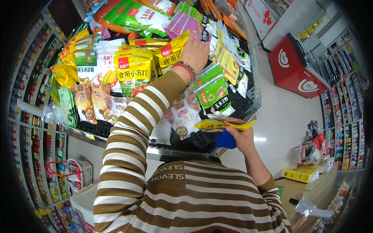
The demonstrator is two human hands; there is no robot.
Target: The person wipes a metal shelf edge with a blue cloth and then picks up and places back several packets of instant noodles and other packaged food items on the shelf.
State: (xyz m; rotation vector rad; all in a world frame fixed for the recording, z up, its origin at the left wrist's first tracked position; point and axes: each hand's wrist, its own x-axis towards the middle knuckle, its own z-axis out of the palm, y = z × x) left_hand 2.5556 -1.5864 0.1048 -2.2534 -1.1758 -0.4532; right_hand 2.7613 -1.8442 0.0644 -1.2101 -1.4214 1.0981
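My left hand point(196, 54) reaches across the display and grips the upper corner of a yellow packet point(170, 54) standing in a row; its fingertips are partly hidden. Nearer my body, my right hand point(242, 135) holds another yellow packet point(214, 125), tilted so that it appears nearly edge-on. Just below that packet is a blue object point(225, 140); whether my right hand holds it too, I cannot tell. Between my hands stand green-and-white starch packets point(214, 94). White baking soda packets point(183, 116) lean beside them. Upright yellow baking soda packets point(132, 70) are left of my left forearm.
The display's metal rim point(256, 96) edges the right side. A red chest freezer point(297, 67) stands beyond the aisle floor point(276, 116). A counter point(306, 186) bearing a yellow box point(300, 174) is at right. A shopping basket point(84, 171) and stocked shelves point(32, 137) are at left.
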